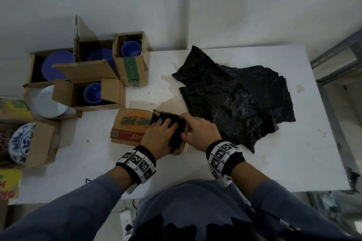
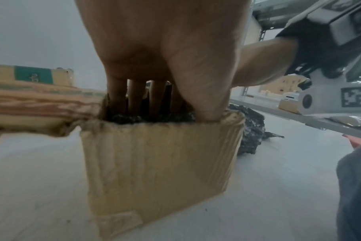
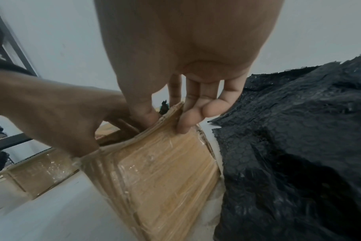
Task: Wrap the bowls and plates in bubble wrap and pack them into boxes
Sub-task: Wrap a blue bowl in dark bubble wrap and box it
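An open cardboard box point(image 1: 131, 129) printed "ale-ale" stands on the white table point(image 1: 254, 162) in front of me. A bundle wrapped in black bubble wrap point(image 1: 174, 131) sits inside it; what it wraps is hidden. My left hand point(image 1: 162, 129) presses down on the bundle with straight fingers point(image 2: 134, 97), the thumb at the box's near wall point(image 2: 155, 163). My right hand point(image 1: 188, 123) pinches the box's right wall point(image 3: 165, 171), thumb inside and fingers point(image 3: 185, 120) outside.
Loose black bubble wrap sheets point(image 1: 235, 94) lie to the right of the box. Open boxes at the left hold blue cups point(image 1: 93, 92), a blue plate point(image 1: 56, 66), white plates point(image 1: 49, 103) and a blue-and-white bowl point(image 1: 21, 143). A metal shelf point(image 1: 342, 60) stands at the right.
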A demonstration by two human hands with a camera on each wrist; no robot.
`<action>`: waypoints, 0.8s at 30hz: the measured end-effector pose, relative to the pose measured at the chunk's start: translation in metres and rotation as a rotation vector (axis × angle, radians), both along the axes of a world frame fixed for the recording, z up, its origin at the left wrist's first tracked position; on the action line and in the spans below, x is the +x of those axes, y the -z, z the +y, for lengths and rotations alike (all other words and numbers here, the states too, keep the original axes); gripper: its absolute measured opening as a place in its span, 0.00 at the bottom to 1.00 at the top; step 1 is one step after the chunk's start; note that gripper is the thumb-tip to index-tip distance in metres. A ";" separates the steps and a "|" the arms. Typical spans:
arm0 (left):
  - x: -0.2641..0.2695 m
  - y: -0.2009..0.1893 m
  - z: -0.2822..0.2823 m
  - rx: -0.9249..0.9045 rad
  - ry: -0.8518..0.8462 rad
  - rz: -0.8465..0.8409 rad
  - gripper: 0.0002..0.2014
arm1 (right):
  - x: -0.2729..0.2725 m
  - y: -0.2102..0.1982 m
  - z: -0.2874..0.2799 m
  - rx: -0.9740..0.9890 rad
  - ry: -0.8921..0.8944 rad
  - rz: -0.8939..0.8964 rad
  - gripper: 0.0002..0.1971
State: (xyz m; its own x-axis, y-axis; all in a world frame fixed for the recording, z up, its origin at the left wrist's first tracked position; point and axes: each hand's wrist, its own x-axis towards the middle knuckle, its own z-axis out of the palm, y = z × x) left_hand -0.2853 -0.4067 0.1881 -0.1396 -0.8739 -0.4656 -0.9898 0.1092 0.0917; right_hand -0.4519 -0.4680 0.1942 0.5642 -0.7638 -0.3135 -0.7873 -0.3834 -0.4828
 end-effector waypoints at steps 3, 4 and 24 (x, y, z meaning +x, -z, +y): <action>-0.001 0.005 -0.006 0.020 0.001 -0.013 0.35 | 0.000 0.000 0.001 0.015 0.014 -0.003 0.24; -0.002 0.006 -0.009 0.030 0.000 -0.011 0.34 | 0.000 0.000 0.001 0.022 0.017 -0.005 0.24; 0.009 -0.013 -0.009 0.010 -0.053 0.114 0.35 | 0.003 -0.001 -0.002 0.020 0.003 0.016 0.24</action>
State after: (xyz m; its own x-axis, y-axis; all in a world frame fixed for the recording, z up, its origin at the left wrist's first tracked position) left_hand -0.2762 -0.4161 0.2012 -0.1460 -0.8769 -0.4579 -0.9772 0.0557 0.2049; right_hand -0.4485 -0.4705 0.1947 0.5568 -0.7587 -0.3381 -0.7962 -0.3716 -0.4774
